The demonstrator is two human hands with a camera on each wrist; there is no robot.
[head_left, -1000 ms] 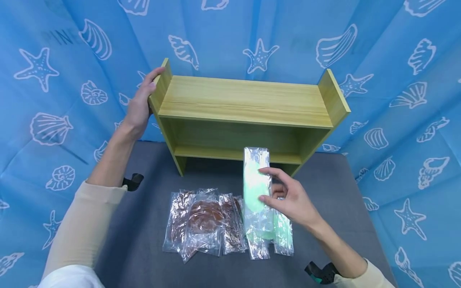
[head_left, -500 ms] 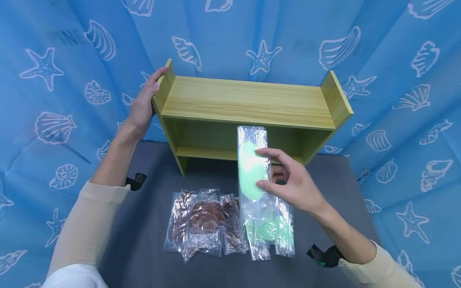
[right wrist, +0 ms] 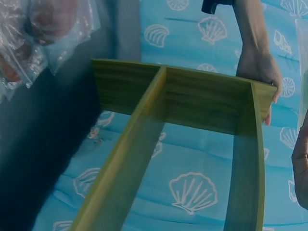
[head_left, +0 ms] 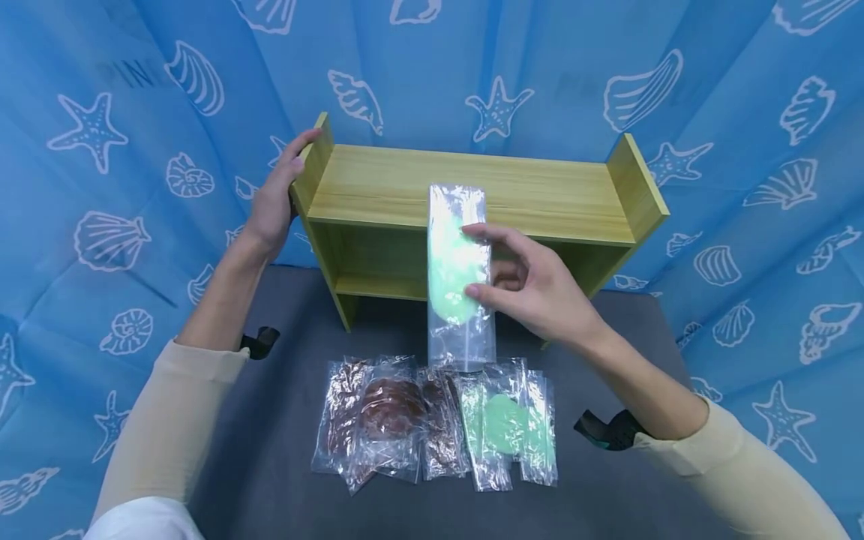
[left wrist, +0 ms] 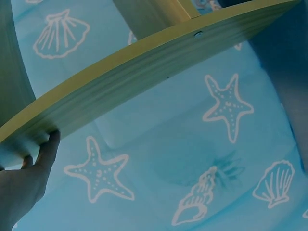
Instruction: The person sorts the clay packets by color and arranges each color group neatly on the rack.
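Observation:
In the head view my left hand grips the upper left side panel of a light wooden shelf. The left wrist view has its fingers against the panel's outer face. My right hand pinches a long clear plastic packet by its right edge, thumb and index finger on the front. Something flat and light green shows inside. The packet is upright before the shelf and covers part of both boards. Only slivers of this hand and the packet appear at the right wrist view's right edge.
Clear packets with brown contents lie on the grey tabletop. Beside them, to the right, are packets with green contents. A blue curtain with white shell drawings hangs behind and on both sides.
My right hand has lifted the green packet from above the pile, up and slightly left, to the shelf's upper board. The left hand keeps its hold on the side panel.

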